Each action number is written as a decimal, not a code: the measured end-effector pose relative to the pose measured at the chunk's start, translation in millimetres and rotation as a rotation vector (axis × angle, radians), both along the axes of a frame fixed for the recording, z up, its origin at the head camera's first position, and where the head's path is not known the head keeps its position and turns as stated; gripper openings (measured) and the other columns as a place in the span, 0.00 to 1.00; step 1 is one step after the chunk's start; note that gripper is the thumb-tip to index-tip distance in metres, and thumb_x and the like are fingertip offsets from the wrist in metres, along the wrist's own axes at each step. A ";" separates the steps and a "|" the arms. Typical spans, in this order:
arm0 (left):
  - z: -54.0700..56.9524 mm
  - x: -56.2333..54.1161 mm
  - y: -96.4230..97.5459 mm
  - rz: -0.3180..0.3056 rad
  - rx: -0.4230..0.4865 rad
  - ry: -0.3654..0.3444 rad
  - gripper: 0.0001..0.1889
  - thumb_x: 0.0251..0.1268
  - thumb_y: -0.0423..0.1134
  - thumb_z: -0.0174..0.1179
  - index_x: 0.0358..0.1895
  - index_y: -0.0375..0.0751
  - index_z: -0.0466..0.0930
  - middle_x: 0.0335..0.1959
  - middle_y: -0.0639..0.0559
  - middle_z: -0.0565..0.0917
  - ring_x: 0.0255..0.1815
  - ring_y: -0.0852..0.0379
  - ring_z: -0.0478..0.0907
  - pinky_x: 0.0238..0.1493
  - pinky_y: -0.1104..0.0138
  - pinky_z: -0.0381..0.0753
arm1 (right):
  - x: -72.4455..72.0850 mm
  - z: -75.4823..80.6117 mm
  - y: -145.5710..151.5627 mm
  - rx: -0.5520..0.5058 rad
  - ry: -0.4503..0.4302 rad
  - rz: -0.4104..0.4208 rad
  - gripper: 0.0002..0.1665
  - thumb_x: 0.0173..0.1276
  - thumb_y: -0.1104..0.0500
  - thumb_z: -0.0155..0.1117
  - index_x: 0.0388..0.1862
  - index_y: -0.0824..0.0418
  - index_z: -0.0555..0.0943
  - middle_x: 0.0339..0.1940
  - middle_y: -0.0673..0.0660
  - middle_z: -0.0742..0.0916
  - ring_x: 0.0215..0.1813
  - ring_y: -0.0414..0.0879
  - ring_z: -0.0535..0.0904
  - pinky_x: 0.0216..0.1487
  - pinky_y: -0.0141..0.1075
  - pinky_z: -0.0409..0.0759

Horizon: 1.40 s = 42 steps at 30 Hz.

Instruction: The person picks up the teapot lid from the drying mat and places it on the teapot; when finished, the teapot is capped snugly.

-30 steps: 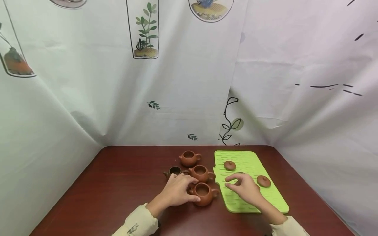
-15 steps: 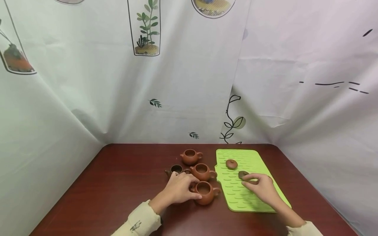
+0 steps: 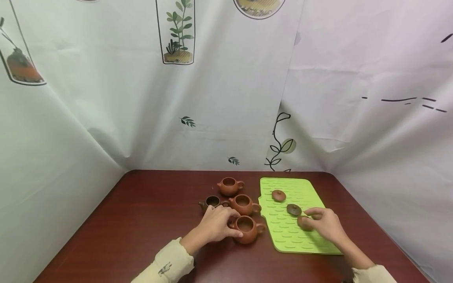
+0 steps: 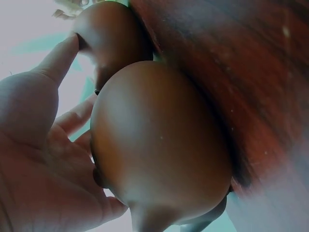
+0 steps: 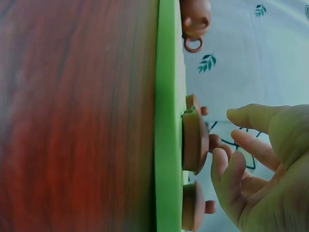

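In the head view my left hand (image 3: 216, 225) rests at the front clay teapot (image 3: 246, 229), its thumb against the pot and its fingers curved round the spout end. The left wrist view shows a rounded teapot (image 4: 161, 135) with a knob, close below the palm, mostly hidden in the head view. My right hand (image 3: 326, 225) hovers over the green mat (image 3: 288, 245), beside a reddish teapot lid (image 3: 305, 223) it partly covers. Seen from the right wrist, its fingers are spread around a lid (image 5: 194, 142) and hold nothing.
Behind the front pot stand two more lidless reddish teapots (image 3: 244, 204) (image 3: 229, 186) and a darker one (image 3: 212, 201). A reddish lid (image 3: 278, 195) and a dark lid (image 3: 293, 210) lie on the mat. White printed cloth (image 3: 226, 98) encloses the table.
My right hand has moved to the right across the mat, uncovering the dark lid and now covering the rightmost lid. The left hand stays at the front teapot. The head view has shifted slightly.
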<state>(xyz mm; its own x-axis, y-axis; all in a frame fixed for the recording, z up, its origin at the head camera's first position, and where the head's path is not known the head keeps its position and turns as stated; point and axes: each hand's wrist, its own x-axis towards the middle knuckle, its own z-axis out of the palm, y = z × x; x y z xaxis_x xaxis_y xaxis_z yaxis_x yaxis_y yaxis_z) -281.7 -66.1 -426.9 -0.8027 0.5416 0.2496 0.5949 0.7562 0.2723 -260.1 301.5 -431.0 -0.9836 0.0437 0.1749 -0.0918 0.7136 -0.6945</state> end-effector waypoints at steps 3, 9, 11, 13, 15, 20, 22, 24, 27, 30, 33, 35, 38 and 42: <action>-0.1 0.4 0.1 -0.002 0.007 -0.005 0.27 0.49 0.65 0.71 0.49 0.56 0.85 0.45 0.69 0.84 0.46 0.61 0.78 0.42 0.58 0.65 | -1.2 -2.5 3.2 0.014 -0.004 0.017 0.21 0.61 0.53 0.75 0.48 0.66 0.86 0.49 0.64 0.88 0.53 0.61 0.83 0.43 0.45 0.80; -0.2 0.7 0.2 -0.012 0.024 -0.001 0.27 0.49 0.65 0.71 0.51 0.57 0.85 0.46 0.68 0.85 0.47 0.61 0.79 0.43 0.58 0.65 | -1.4 -4.6 7.1 0.016 -0.013 0.035 0.18 0.63 0.59 0.73 0.49 0.67 0.85 0.47 0.64 0.87 0.52 0.61 0.82 0.42 0.46 0.81; 0.4 1.0 0.0 -0.011 0.025 0.002 0.27 0.48 0.64 0.71 0.51 0.57 0.85 0.45 0.68 0.85 0.47 0.61 0.79 0.43 0.58 0.65 | -1.5 -4.7 7.5 0.022 -0.008 0.044 0.18 0.63 0.60 0.72 0.48 0.68 0.85 0.46 0.63 0.87 0.51 0.61 0.82 0.41 0.46 0.80; 0.6 1.2 -0.2 -0.009 0.028 -0.007 0.27 0.48 0.64 0.72 0.51 0.57 0.85 0.45 0.68 0.86 0.47 0.61 0.79 0.43 0.58 0.65 | -1.5 -4.9 7.6 0.032 -0.002 0.048 0.17 0.62 0.61 0.73 0.47 0.68 0.85 0.44 0.62 0.87 0.49 0.60 0.83 0.40 0.45 0.80; 0.7 1.2 -0.2 -0.010 0.035 -0.019 0.27 0.48 0.64 0.72 0.51 0.57 0.85 0.45 0.68 0.86 0.47 0.62 0.79 0.42 0.58 0.64 | -1.3 -5.8 7.2 0.040 0.000 0.044 0.16 0.62 0.62 0.73 0.47 0.68 0.86 0.44 0.61 0.87 0.48 0.58 0.83 0.39 0.43 0.79; 0.1 1.6 -0.4 -0.008 0.046 -0.040 0.27 0.48 0.63 0.72 0.51 0.57 0.85 0.45 0.69 0.85 0.47 0.63 0.79 0.42 0.58 0.64 | -0.6 -6.8 5.8 0.027 -0.016 0.037 0.14 0.62 0.65 0.71 0.46 0.68 0.86 0.42 0.60 0.88 0.47 0.57 0.83 0.38 0.41 0.79; 0.2 1.8 -0.4 -0.009 0.049 -0.042 0.27 0.47 0.63 0.72 0.51 0.57 0.85 0.45 0.69 0.85 0.47 0.62 0.79 0.42 0.58 0.64 | -0.1 -6.4 5.4 0.014 -0.028 0.032 0.13 0.62 0.65 0.71 0.46 0.68 0.86 0.42 0.60 0.88 0.47 0.56 0.83 0.37 0.40 0.79; 0.4 1.6 -0.4 -0.008 0.052 -0.041 0.27 0.47 0.63 0.73 0.51 0.57 0.85 0.45 0.68 0.85 0.47 0.63 0.79 0.42 0.59 0.63 | 0.1 -6.0 5.6 0.015 -0.029 0.033 0.13 0.63 0.65 0.70 0.46 0.68 0.86 0.42 0.59 0.88 0.47 0.56 0.83 0.37 0.40 0.79; 0.9 0.7 0.0 -0.008 0.055 -0.033 0.27 0.47 0.63 0.73 0.51 0.57 0.85 0.45 0.68 0.86 0.47 0.62 0.79 0.41 0.59 0.63 | 0.2 -4.9 5.8 0.025 -0.014 0.028 0.11 0.62 0.64 0.72 0.43 0.67 0.87 0.42 0.59 0.88 0.46 0.55 0.83 0.37 0.40 0.79; 1.0 0.1 0.1 -0.007 0.052 -0.030 0.27 0.47 0.63 0.73 0.51 0.57 0.85 0.45 0.67 0.86 0.47 0.62 0.79 0.41 0.59 0.63 | -0.1 -3.6 5.5 0.034 -0.002 0.030 0.11 0.61 0.63 0.73 0.42 0.66 0.87 0.42 0.59 0.88 0.45 0.54 0.83 0.36 0.40 0.78; 0.8 0.1 -0.3 -0.007 0.050 -0.039 0.27 0.47 0.63 0.73 0.51 0.58 0.85 0.45 0.66 0.85 0.48 0.62 0.79 0.42 0.59 0.64 | 0.6 -3.5 4.4 0.030 -0.007 0.023 0.10 0.60 0.63 0.73 0.41 0.64 0.88 0.39 0.56 0.88 0.44 0.52 0.83 0.36 0.40 0.78; 0.8 0.4 -0.6 -0.003 0.051 -0.045 0.27 0.47 0.63 0.73 0.51 0.58 0.85 0.45 0.66 0.85 0.48 0.62 0.78 0.43 0.58 0.65 | 0.8 -3.9 3.3 0.028 -0.006 0.027 0.09 0.60 0.64 0.73 0.40 0.63 0.88 0.38 0.55 0.87 0.44 0.52 0.83 0.36 0.40 0.78; 1.1 0.8 -1.0 0.001 0.053 -0.051 0.27 0.47 0.63 0.72 0.51 0.58 0.85 0.46 0.66 0.85 0.49 0.60 0.77 0.45 0.56 0.65 | 1.2 -3.2 0.5 0.022 -0.004 0.037 0.08 0.59 0.64 0.73 0.39 0.61 0.88 0.36 0.53 0.87 0.47 0.54 0.82 0.38 0.41 0.78; 1.1 1.6 -1.5 0.003 0.053 -0.061 0.28 0.47 0.64 0.72 0.52 0.58 0.84 0.46 0.66 0.84 0.50 0.59 0.77 0.46 0.55 0.66 | 2.5 -1.0 -5.1 0.022 -0.009 0.052 0.08 0.59 0.62 0.74 0.38 0.60 0.89 0.37 0.52 0.87 0.51 0.58 0.81 0.40 0.43 0.78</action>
<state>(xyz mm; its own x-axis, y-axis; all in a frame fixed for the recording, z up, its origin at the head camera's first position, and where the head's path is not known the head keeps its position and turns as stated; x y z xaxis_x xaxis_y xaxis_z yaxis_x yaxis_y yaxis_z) -280.1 -67.6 -425.8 -0.8191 0.5262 0.2284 0.5734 0.7417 0.3480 -257.7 296.4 -432.0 -0.9860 -0.0114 0.1662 -0.1229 0.7234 -0.6794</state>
